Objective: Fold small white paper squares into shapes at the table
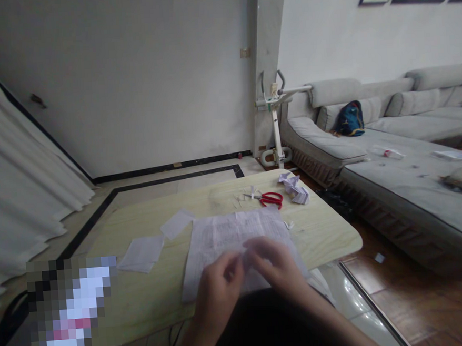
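My left hand (221, 279) and my right hand (272, 261) meet above a large printed sheet of paper (215, 232). Both hands are closed in a pinch, fingertips almost together. Something pale may be between them, but blur keeps me from making it out. Just beyond the sheet lie red-handled scissors (271, 198), with thin pale scraps beside their blades. Folded paper pieces (295, 189) rest at the table's far right corner. To the left are two smaller stacks of paper, one nearer (141, 253) and one farther (178, 223).
The pale wooden table (322, 230) has rounded corners. A blurred-out patch (74, 313) covers its near left part. Right of it stands a grey sofa (405, 182) with a blue backpack (350, 118). White exercise equipment (276, 130) is behind the table, and a white curtain (21, 172) hangs left.
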`<action>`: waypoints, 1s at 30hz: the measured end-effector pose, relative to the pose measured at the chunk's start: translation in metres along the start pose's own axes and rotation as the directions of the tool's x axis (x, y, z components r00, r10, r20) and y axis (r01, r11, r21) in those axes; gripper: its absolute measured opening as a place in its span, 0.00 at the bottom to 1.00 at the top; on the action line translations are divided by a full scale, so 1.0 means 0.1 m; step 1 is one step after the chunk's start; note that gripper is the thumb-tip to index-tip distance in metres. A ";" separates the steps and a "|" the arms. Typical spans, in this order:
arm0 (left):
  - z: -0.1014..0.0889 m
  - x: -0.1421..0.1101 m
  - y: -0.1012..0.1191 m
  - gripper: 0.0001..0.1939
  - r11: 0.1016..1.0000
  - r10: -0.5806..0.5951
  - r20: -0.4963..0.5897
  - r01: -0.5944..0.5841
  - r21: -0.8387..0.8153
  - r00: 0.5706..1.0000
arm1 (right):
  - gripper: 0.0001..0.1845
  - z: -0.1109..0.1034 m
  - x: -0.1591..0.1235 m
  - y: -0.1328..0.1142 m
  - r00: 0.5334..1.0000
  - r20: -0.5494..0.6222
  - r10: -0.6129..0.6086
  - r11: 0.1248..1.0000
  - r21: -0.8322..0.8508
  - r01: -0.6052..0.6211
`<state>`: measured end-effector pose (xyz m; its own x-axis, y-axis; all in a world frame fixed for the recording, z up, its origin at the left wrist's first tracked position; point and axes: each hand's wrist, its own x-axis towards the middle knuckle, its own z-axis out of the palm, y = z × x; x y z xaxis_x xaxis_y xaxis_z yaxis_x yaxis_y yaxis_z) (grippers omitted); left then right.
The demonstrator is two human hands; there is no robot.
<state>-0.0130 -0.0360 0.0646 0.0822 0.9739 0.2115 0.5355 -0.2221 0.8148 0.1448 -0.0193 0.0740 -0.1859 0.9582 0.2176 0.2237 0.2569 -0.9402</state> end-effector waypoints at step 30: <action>0.00 0.00 0.07 0.11 0.858 -0.187 0.145 0.233 -0.457 0.972 | 0.16 0.03 0.05 0.09 0.983 0.120 0.140 0.925 0.339 -0.174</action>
<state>-0.0094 -0.0375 0.0699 0.1013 0.9945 -0.0252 0.0949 0.0155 0.9954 0.1425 -0.0122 0.0661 -0.2665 0.9625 0.0503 -0.0855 0.0284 -0.9959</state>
